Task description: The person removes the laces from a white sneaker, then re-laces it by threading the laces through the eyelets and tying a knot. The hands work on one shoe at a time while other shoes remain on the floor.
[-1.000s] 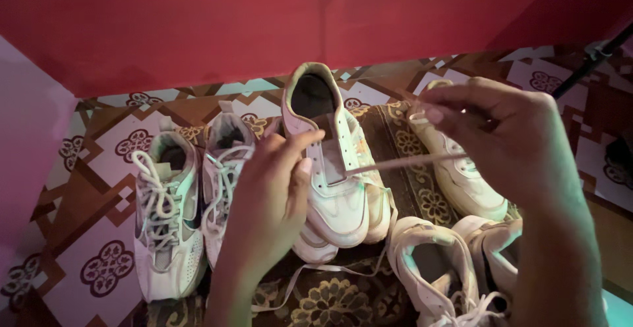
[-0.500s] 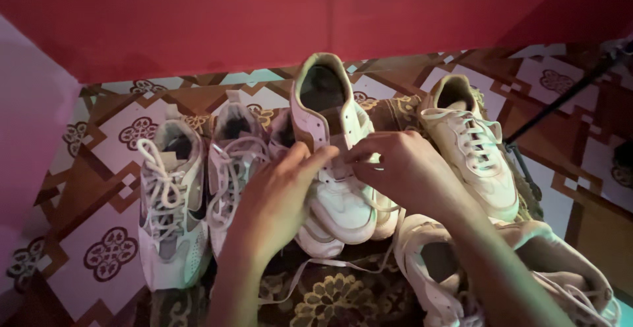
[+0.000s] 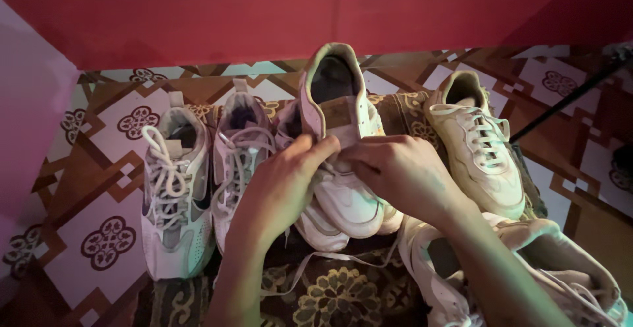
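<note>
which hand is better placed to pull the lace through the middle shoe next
Probably the right hand: its fingertips pinch at the eyelet area of the middle white sneaker, while the left hand grips the shoe's side and steadies it. The loose lace trails below.

No packages, signs or screens show anywhere in the frame, and no separate label can be made out: the shoes, the patterned floor and the red wall across the top carry nothing of that kind that is clear enough to tell.
</note>
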